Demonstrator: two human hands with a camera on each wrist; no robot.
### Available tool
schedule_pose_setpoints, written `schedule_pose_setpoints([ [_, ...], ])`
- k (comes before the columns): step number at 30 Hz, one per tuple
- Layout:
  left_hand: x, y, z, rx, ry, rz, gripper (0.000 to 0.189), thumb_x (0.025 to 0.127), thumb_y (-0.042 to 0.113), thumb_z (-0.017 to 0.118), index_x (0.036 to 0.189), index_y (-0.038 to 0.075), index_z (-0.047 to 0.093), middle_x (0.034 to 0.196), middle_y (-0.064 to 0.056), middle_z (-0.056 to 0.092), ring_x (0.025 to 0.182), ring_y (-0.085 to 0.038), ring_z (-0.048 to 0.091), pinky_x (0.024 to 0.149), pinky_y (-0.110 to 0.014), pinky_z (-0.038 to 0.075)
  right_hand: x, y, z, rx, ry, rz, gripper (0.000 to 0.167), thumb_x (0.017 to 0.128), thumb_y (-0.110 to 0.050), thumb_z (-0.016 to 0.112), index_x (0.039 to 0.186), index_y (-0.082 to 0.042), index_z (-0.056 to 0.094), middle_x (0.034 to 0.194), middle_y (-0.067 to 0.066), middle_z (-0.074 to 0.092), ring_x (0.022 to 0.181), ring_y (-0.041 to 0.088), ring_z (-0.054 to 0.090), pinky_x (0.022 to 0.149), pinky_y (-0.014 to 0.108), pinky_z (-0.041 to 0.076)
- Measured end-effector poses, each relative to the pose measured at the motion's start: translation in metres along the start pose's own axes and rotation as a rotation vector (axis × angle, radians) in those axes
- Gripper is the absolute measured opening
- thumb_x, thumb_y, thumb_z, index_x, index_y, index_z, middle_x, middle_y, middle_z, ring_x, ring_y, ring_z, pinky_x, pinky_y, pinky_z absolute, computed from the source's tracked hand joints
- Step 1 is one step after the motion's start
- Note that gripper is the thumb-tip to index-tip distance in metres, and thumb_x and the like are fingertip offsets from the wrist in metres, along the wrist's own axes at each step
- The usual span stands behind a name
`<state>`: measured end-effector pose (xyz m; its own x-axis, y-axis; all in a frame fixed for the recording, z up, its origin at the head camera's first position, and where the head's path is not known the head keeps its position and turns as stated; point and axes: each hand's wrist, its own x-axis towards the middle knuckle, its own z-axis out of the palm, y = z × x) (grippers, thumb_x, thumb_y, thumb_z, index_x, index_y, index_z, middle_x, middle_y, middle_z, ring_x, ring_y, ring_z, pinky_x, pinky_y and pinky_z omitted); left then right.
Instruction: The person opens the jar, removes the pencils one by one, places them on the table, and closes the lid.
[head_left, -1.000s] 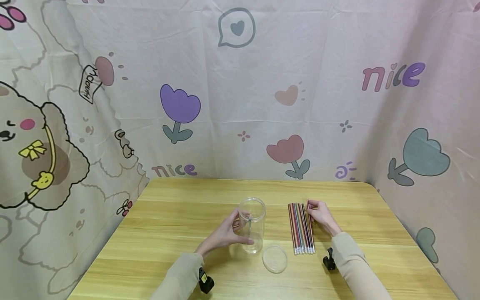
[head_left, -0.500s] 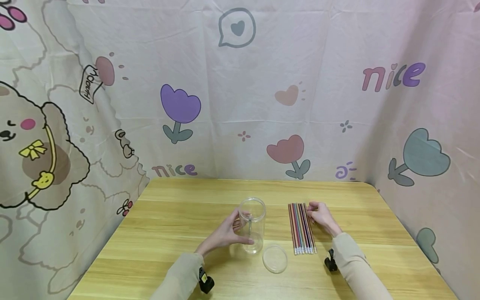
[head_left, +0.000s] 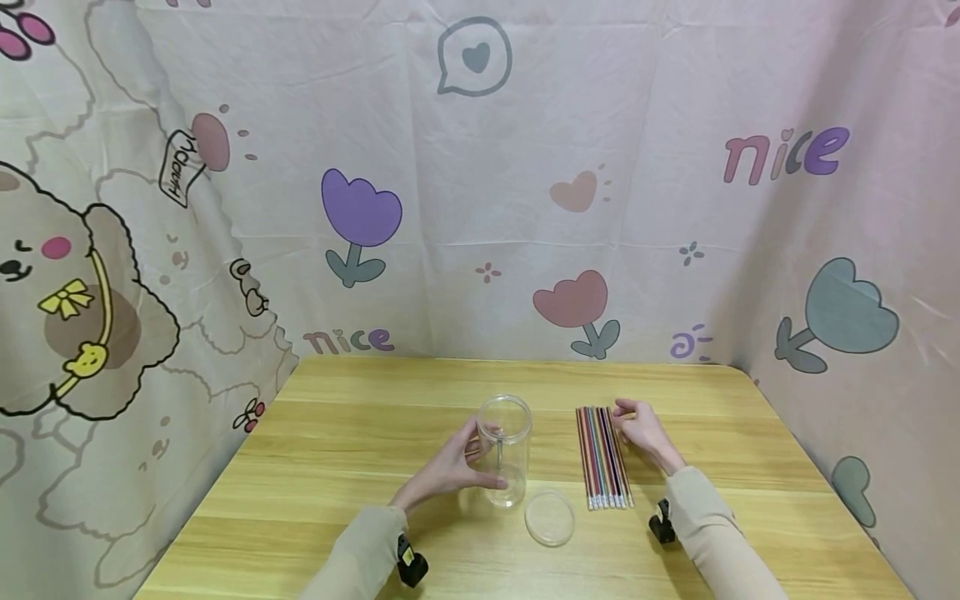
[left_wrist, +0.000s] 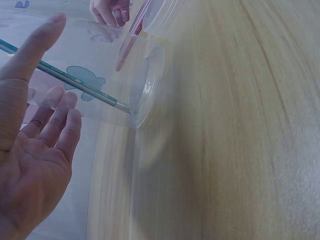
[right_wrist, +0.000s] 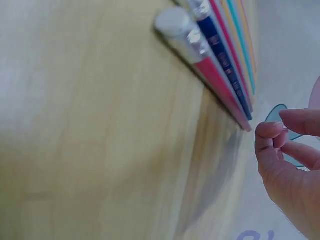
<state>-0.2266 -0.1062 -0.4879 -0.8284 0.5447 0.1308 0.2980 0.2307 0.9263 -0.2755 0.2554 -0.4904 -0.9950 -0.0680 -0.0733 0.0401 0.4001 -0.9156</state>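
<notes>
My left hand [head_left: 450, 468] grips a clear plastic jar [head_left: 516, 457] around its side, thumb toward the front. The jar stands upright on the table, its top uncovered. Inside leans a green pencil [left_wrist: 80, 84], its ferrule end down at the bottom. To the right, a row of pencils [head_left: 602, 458] in several colours lies side by side, eraser ends toward me. My right hand [head_left: 642, 429] hovers at the far end of the row's right edge. Its fingers are loosely bent and hold nothing; in the right wrist view they are apart from the nearest red pencil [right_wrist: 220, 82].
A clear round lid [head_left: 550, 518] lies flat on the wooden table [head_left: 360, 400], between the jar and the pencils, nearer to me. Behind the table hangs a printed curtain [head_left: 465, 167], with more of it at both sides.
My right hand has laid the rightmost pencil against the row and let go of it. Its fingers have since lifted slightly. The left hand and jar have stayed put.
</notes>
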Motion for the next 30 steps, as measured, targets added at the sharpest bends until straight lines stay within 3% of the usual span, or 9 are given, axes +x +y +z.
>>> schedule_pose_setpoints([
  [9, 0.0, 0.0, 0.0, -0.01, 0.0, 0.002, 0.083, 0.074, 0.013, 0.089, 0.142, 0.01, 0.041, 0.148, -0.021, 0.05, 0.14, -0.044, 0.047, 0.119, -0.055, 0.041, -0.001, -0.014, 0.003, -0.04, 0.063, -0.113, 0.053, 0.094, 0.001, 0.057, 0.143, 0.013, 0.043, 0.126, 0.032, 0.054, 0.073, 0.015, 0.058, 0.056, 0.019, 0.051],
  [13, 0.0, 0.0, 0.001, -0.014, 0.002, -0.003, 0.084, 0.074, 0.013, 0.089, 0.143, 0.009, 0.041, 0.148, -0.021, 0.05, 0.14, -0.044, 0.047, 0.119, -0.055, 0.041, -0.003, -0.021, 0.005, -0.01, 0.083, -0.156, 0.047, 0.094, -0.001, 0.06, 0.138, 0.011, 0.05, 0.126, 0.032, 0.055, 0.07, 0.013, 0.057, 0.054, 0.02, 0.051],
  [17, 0.0, 0.0, 0.001, -0.015, 0.001, -0.008, 0.085, 0.074, 0.012, 0.089, 0.143, 0.007, 0.041, 0.148, -0.021, 0.049, 0.14, -0.044, 0.046, 0.12, -0.055, 0.04, -0.004, -0.026, 0.005, 0.028, 0.08, -0.184, 0.046, 0.094, -0.003, 0.062, 0.137, 0.01, 0.052, 0.125, 0.031, 0.056, 0.068, 0.008, 0.057, 0.053, 0.02, 0.05],
  [30, -0.001, 0.001, 0.001, -0.007, 0.003, -0.01, 0.083, 0.074, 0.013, 0.089, 0.141, 0.004, 0.041, 0.149, -0.023, 0.048, 0.141, -0.046, 0.045, 0.12, -0.056, 0.039, -0.009, -0.048, 0.013, 0.055, 0.034, -0.3, 0.042, 0.094, -0.005, 0.065, 0.133, 0.008, 0.056, 0.12, 0.027, 0.061, 0.074, 0.0, 0.061, 0.07, 0.019, 0.056],
])
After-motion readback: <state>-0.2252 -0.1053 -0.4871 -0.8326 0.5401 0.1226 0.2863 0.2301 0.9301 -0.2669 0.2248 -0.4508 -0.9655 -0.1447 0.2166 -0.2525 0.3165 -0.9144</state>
